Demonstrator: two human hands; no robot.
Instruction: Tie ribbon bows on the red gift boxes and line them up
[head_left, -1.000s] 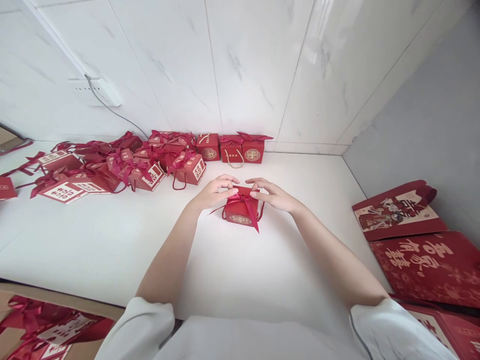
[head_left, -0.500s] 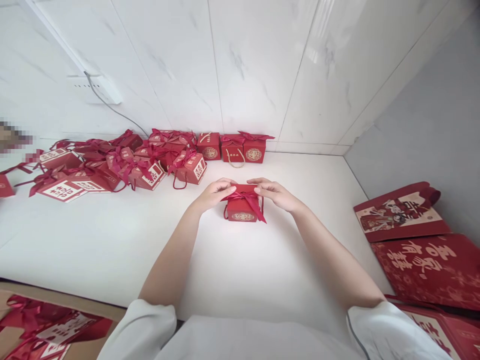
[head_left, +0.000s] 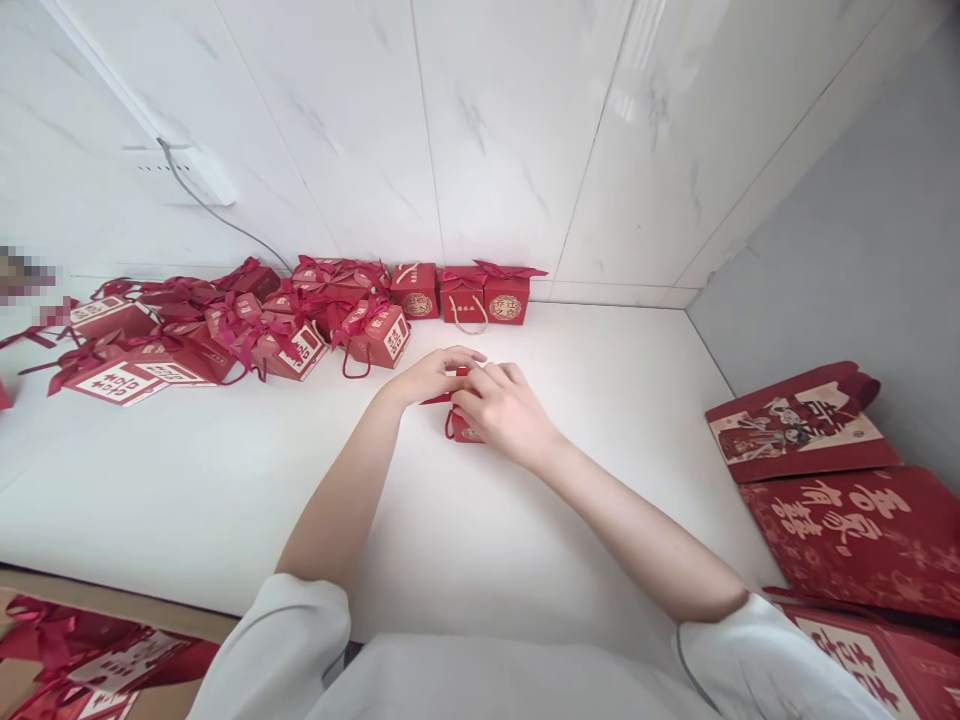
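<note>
A small red gift box [head_left: 465, 430] with gold print stands upright on the white table in front of me, mostly covered by my hands. A strip of its red ribbon [head_left: 436, 400] shows at the left, below my left hand. My left hand [head_left: 441, 374] is at the box's top, its thumb and fingers closed around the ribbon. Across the front and top of the box lies my right hand [head_left: 501, 408], fingers bent and pinching the ribbon beside the left fingertips. The bow and the exact grip are hidden behind the fingers.
Several ribboned red gift boxes [head_left: 300, 345] crowd the left and back along the tiled wall. Red gift bags [head_left: 855, 530] lie at the right. A cardboard box [head_left: 172, 610] with more red boxes stands at the lower left. A cable [head_left: 225, 215] hangs from a power strip.
My right hand has moved left, from the box's right top edge over its front, to meet my left hand. The left hand has stayed near the top; the box has barely moved.
</note>
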